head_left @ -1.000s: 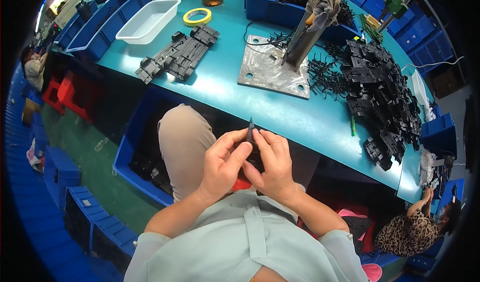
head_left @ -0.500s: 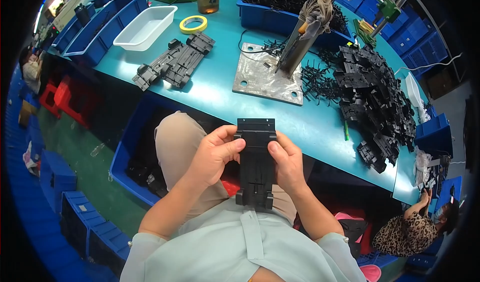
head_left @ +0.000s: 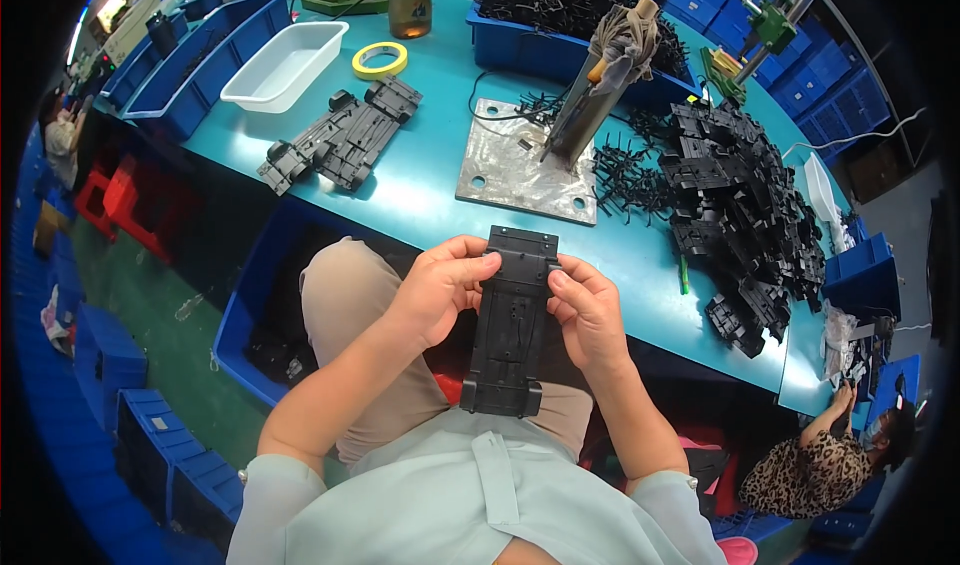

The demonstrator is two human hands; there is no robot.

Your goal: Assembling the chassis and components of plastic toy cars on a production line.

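Above my lap, between both hands, is a long black moulded plastic chassis part (head_left: 510, 330), its far end tilted slightly to the right. My left hand (head_left: 445, 290) grips its left edge near the far end, thumb on the upper face. My right hand (head_left: 588, 310) holds the opposite edge with thumb and fingers. On the table to the left lie similar black chassis parts (head_left: 345, 135), side by side. A large heap of such black parts (head_left: 735, 195) covers the right of the table.
A metal post on a steel plate (head_left: 480, 170) stands ahead. Behind it is a blue bin (head_left: 500, 40) of thin black pieces. A white tray (head_left: 240, 90), yellow tape roll (head_left: 380, 60) and jar (head_left: 410, 10) sit at the far left. A co-worker (head_left: 810, 465) sits at the right.
The chassis part has tilted, its far end swinging to the right, and my hands have shifted with it. The whole view has moved slightly.
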